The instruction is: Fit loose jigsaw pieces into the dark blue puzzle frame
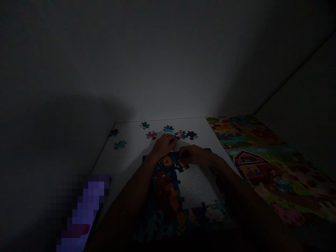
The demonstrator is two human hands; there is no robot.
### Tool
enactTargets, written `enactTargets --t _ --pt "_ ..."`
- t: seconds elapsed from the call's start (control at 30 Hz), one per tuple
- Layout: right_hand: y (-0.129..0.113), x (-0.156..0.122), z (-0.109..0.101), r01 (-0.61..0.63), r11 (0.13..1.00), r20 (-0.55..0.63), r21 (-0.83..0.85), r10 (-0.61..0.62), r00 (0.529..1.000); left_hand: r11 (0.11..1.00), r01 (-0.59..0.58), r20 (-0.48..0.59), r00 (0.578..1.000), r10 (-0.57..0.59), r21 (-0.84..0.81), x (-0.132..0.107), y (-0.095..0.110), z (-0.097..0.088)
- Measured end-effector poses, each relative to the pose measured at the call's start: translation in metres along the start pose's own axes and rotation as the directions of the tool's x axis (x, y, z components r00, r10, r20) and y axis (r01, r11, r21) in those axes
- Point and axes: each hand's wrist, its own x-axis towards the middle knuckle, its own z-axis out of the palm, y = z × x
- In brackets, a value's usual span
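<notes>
The scene is very dark. A partly built jigsaw puzzle [168,189] with a dark blue picture lies on a white table [131,154]. My left hand [165,144] rests at the puzzle's far edge, fingers curled toward loose pieces [183,134]; whether it holds one is hidden. My right hand [193,155] sits just right of it on the puzzle's top edge, fingers pinched over a dark piece [182,165] that I cannot make out clearly.
Several loose pieces lie along the table's far edge, such as a purple one [151,135] and teal ones [120,144]. A finished farm-scene puzzle [265,168] covers the right side. A blurred purple object [84,210] sits at lower left. Walls close in behind.
</notes>
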Motion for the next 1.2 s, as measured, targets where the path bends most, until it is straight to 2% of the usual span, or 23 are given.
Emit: enactTargets --t 0.23,0.33,0.47,0.67,1.2 --pt "-0.004 -0.0037 -0.0022 -0.007 0.998 0.034 -0.066 0.009 0.999 1.0 0.007 0.009 1.0 -0.007 -0.004 0.0005 0.0003 -0.0013" --pt "-0.0033 -0.0046 -0.0042 -0.001 1.0 0.061 -0.016 0.002 0.998 1.0 0.008 0.013 1.0 -0.008 -0.01 0.0003 0.0004 -0.0013" --pt "0.0017 -0.002 -0.0044 0.029 0.989 0.11 0.147 -0.046 0.993 1.0 0.014 0.01 1.0 -0.014 -0.02 0.0 0.0008 -0.0009" --pt "0.0044 -0.0001 -0.0013 -0.003 0.989 0.094 0.146 -0.011 0.996 0.999 0.015 0.012 1.0 -0.015 -0.042 0.0002 0.0008 -0.0014" --pt "0.001 -0.0015 0.0009 0.014 0.992 0.048 -0.127 -0.008 0.999 0.999 0.019 0.018 1.0 -0.019 -0.034 0.0013 0.0003 -0.0003"
